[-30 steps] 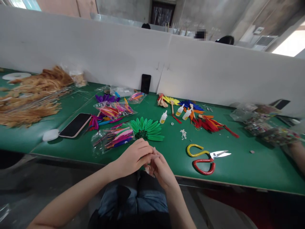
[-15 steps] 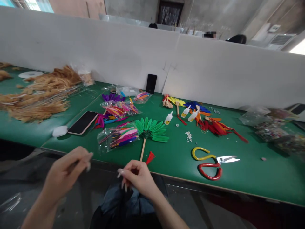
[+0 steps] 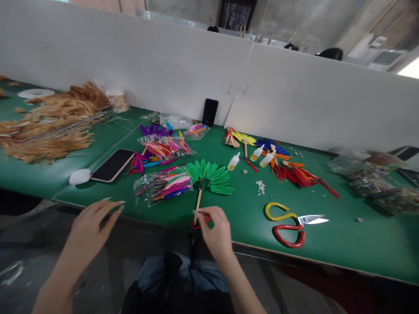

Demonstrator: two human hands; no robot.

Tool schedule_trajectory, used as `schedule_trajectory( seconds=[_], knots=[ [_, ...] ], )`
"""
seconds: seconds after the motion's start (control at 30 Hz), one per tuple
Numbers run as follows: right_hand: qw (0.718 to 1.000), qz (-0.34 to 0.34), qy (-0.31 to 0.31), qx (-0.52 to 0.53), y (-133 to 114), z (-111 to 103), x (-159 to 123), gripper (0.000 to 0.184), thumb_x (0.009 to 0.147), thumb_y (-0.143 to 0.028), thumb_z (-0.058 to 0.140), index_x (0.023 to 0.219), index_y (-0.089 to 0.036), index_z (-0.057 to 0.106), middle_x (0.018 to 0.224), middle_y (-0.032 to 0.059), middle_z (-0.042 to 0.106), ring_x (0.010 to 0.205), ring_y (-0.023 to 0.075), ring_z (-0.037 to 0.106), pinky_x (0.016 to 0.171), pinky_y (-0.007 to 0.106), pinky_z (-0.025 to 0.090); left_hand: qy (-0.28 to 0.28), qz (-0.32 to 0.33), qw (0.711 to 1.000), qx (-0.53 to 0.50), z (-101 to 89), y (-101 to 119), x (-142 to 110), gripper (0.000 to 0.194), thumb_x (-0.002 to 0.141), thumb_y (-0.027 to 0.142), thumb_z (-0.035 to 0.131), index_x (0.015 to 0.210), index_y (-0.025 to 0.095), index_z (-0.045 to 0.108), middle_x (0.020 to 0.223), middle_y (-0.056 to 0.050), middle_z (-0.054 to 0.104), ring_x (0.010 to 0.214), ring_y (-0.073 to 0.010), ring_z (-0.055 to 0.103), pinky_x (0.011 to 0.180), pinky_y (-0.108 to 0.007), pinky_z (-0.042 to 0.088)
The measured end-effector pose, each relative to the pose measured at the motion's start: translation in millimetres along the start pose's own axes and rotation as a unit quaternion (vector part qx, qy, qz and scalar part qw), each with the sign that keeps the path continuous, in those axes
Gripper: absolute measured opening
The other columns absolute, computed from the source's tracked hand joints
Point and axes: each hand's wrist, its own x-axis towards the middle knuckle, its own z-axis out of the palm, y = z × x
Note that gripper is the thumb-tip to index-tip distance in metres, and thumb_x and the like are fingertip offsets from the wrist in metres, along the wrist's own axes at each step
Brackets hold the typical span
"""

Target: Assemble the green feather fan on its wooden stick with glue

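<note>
A green feather fan [image 3: 214, 178] lies on the table with its thin wooden handle [image 3: 198, 203] pointing toward me. My right hand [image 3: 216, 231] has its thumb and fingertips pinched at the lower end of that handle. A red tassel [image 3: 195, 226] shows beside the handle's end, partly covered by my fingers. Over the table's front edge, my left hand [image 3: 91, 229] hangs open with fingers apart and nothing in it. Left of the fan lies a clear bag of coloured feathers [image 3: 170, 185].
Scissors [image 3: 290, 224] with yellow and red handles lie right of the fan. Glue bottles [image 3: 233, 162], white beads [image 3: 260, 188] and other feather fans [image 3: 294, 172] are farther back. On the left are a phone [image 3: 113, 165], a white case [image 3: 79, 176] and brown fibre [image 3: 62, 126].
My right hand has moved from above my lap up and right to the fan's handle. My left hand has spread its fingers and shifted only slightly.
</note>
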Motion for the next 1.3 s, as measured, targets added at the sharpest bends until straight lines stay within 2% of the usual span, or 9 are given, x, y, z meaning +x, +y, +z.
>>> schedule_trajectory(
  seconds=[0.13,0.3,0.4,0.5,0.6,0.7,0.93,1.17,1.3],
  knots=[
    [0.984,0.043,0.026,-0.169,34.3,-8.1,9.6,0.033,0.081,-0.052,0.054,0.069,-0.021,0.050,0.068,0.0019,0.052,0.069,0.0186,0.047,0.068,0.032,0.036,0.065,0.064,0.993,-0.078,17.9,44.3,18.4,0.024,0.087,0.035,0.045,0.095,0.021,0.061,0.095,-0.008,0.064,0.099,-0.0242,0.057,0.089,-0.039,0.043],
    [0.971,0.054,-0.004,-0.233,36.9,6.3,13.5,0.034,0.079,-0.053,0.055,0.072,-0.020,0.046,0.075,0.0018,0.051,0.075,0.0196,0.048,0.068,0.030,0.033,0.119,0.090,0.976,-0.159,30.2,98.2,22.7,0.016,0.087,0.026,0.047,0.087,0.018,0.061,0.089,-0.008,0.065,0.092,-0.0217,0.059,0.085,-0.039,0.046],
    [0.968,0.065,0.002,-0.243,37.2,8.0,10.9,0.031,0.081,-0.050,0.053,0.073,-0.020,0.046,0.075,0.0015,0.051,0.074,0.0194,0.048,0.069,0.030,0.032,0.057,0.166,0.965,-0.197,43.7,125.5,8.3,0.019,0.088,0.019,0.046,0.100,0.020,0.061,0.098,-0.008,0.066,0.103,-0.0218,0.058,0.089,-0.039,0.046],
    [0.966,0.063,0.016,-0.251,40.7,6.4,8.8,0.028,0.083,-0.047,0.051,0.075,-0.020,0.047,0.075,0.0018,0.052,0.075,0.0198,0.048,0.070,0.031,0.031,-0.040,0.276,0.945,-0.173,63.5,142.3,-9.6,0.038,0.089,0.021,0.046,0.126,0.021,0.048,0.121,-0.009,0.059,0.119,-0.0223,0.049,0.098,-0.040,0.041],
    [0.965,0.061,0.019,-0.256,43.4,5.7,9.0,0.026,0.084,-0.045,0.050,0.076,-0.021,0.048,0.077,0.0023,0.053,0.076,0.0205,0.048,0.070,0.032,0.031,-0.089,0.340,0.929,-0.116,81.3,146.5,-21.6,0.052,0.089,0.024,0.045,0.139,0.018,0.031,0.134,-0.010,0.049,0.126,-0.0217,0.042,0.104,-0.042,0.034],
    [0.962,0.067,0.032,-0.264,46.6,3.9,10.2,0.025,0.086,-0.042,0.048,0.075,-0.020,0.047,0.076,0.0029,0.053,0.076,0.0211,0.049,0.070,0.032,0.031,-0.101,0.346,0.929,-0.079,90.6,142.9,-25.8,0.058,0.089,0.022,0.044,0.142,0.016,0.022,0.137,-0.009,0.045,0.129,-0.0209,0.038,0.108,-0.043,0.029],
    [0.956,0.115,0.059,-0.263,59.4,-20.7,0.8,0.024,0.086,-0.043,0.046,0.081,-0.019,0.049,0.077,0.0033,0.054,0.077,0.0216,0.051,0.069,0.032,0.032,-0.115,0.355,0.926,-0.057,88.5,138.8,-24.0,0.057,0.089,0.018,0.043,0.142,0.014,0.022,0.140,-0.008,0.040,0.132,-0.0210,0.033,0.110,-0.047,0.023],
    [0.947,0.176,0.070,-0.259,76.6,-75.3,-42.0,0.031,0.083,-0.049,0.044,0.085,-0.020,0.053,0.071,0.0043,0.054,0.071,0.0229,0.054,0.062,0.032,0.036,-0.122,0.355,0.925,-0.060,88.5,138.4,-24.0,0.052,0.090,0.020,0.042,0.140,0.015,0.027,0.141,-0.007,0.039,0.133,-0.0212,0.031,0.110,-0.047,0.023],
    [0.962,0.186,-0.059,-0.193,82.6,-119.8,-80.3,0.027,0.079,-0.045,0.050,0.065,-0.022,0.053,0.067,0.0038,0.057,0.058,0.0185,0.054,0.056,0.028,0.040,-0.125,0.356,0.923,-0.074,85.5,138.9,-25.8,0.051,0.091,0.021,0.042,0.140,0.017,0.028,0.143,-0.006,0.036,0.135,-0.0215,0.026,0.110,-0.046,0.023]
  ],
)
